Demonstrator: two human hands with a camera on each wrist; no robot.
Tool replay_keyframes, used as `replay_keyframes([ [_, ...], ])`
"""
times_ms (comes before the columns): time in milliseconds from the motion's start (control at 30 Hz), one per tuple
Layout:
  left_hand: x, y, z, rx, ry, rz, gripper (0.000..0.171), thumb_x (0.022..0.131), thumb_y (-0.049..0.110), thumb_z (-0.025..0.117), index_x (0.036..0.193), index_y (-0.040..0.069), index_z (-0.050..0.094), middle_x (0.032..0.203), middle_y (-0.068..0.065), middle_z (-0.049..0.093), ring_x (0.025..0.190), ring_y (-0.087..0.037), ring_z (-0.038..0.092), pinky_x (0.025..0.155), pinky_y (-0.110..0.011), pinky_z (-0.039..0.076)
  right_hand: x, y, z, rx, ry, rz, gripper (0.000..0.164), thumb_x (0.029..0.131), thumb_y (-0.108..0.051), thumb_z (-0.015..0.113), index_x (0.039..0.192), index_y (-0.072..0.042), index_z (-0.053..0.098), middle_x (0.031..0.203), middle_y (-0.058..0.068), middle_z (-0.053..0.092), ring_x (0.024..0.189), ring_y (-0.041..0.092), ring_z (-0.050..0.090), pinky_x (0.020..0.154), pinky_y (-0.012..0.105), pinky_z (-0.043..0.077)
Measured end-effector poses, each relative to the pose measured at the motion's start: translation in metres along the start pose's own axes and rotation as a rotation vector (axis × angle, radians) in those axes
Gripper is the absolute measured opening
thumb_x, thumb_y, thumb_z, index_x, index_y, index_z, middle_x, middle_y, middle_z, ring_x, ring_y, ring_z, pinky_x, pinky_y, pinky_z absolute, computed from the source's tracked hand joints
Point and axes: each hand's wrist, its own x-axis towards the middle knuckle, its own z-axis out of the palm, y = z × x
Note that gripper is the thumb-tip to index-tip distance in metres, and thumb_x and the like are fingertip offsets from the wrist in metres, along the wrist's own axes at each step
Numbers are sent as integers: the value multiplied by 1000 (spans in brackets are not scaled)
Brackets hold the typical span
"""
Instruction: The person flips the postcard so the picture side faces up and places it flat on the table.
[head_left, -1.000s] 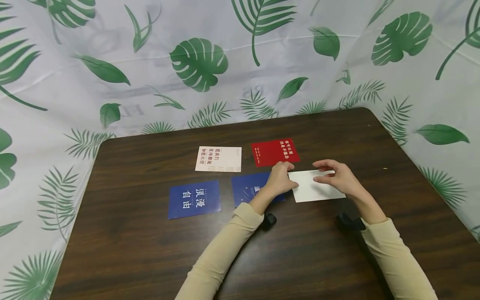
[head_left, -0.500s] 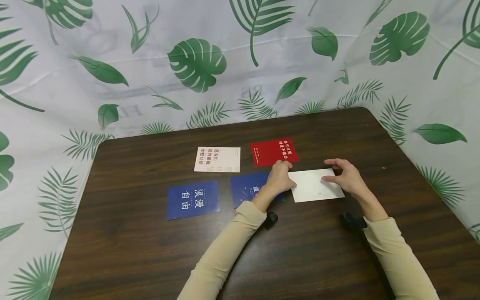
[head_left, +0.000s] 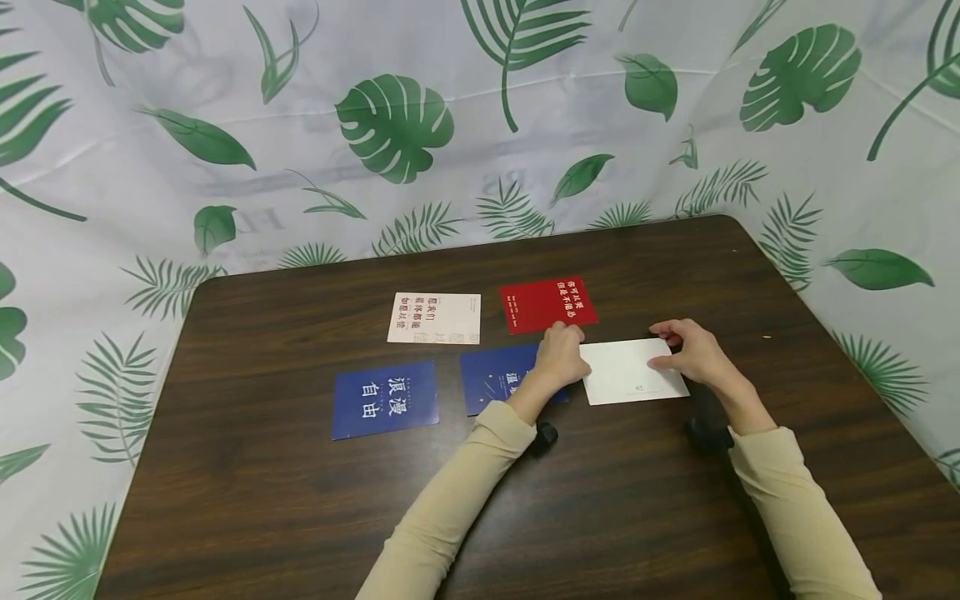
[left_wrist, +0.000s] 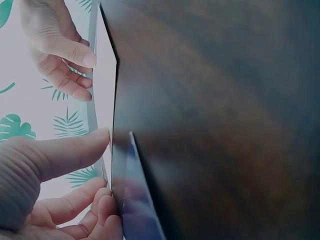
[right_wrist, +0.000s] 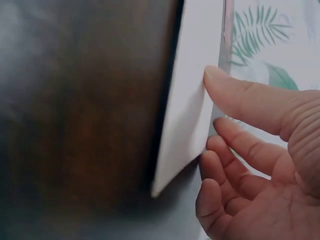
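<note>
A white card point(head_left: 626, 371) lies face up with a tiny mark near its front edge. My left hand point(head_left: 558, 358) holds its left end, the thumb on the face and the fingers at the edge. At the right end, my right hand point(head_left: 697, 357) has its thumb point(right_wrist: 225, 90) on the face and curled fingers at the card's edge. Partly under my left hand is a blue card point(head_left: 483, 379) with white print. Just behind that hand lies a red card point(head_left: 536, 308).
On the dark wooden table point(head_left: 247, 500), a pale card point(head_left: 457, 312) with red characters lies further back. Another blue card point(head_left: 386, 400) is at the left. A leaf-printed curtain point(head_left: 300, 150) hangs behind the table.
My right hand has shifted slightly right along the white card, and its thumb has come down onto the face. My left hand and the other cards have stayed put.
</note>
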Motion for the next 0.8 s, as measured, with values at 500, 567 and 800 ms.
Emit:
replay_keyframes([
  [500,3,4,-1,79,-44,-15,23,76,13,71,93,6,58,93,-6,52,84,-16,47,65,-26,42,18,1,-13,-98,-151,-59,40,71,-15,82,94,5,56,87,14,47,81,28,42,70,38,35],
  [567,3,4,-1,77,-47,-17,26,76,14,71,98,6,59,97,-6,54,88,-17,48,69,-27,44,18,1,-14,-103,-156,-54,41,71,-16,82,92,4,54,86,13,47,81,28,42,69,37,35],
  [800,2,3,0,66,-42,-12,38,76,13,71,113,8,63,109,-7,57,98,-19,51,79,-29,46,17,-1,-15,-101,-171,-18,45,72,-18,81,95,4,50,87,14,51,78,27,45,68,36,38],
])
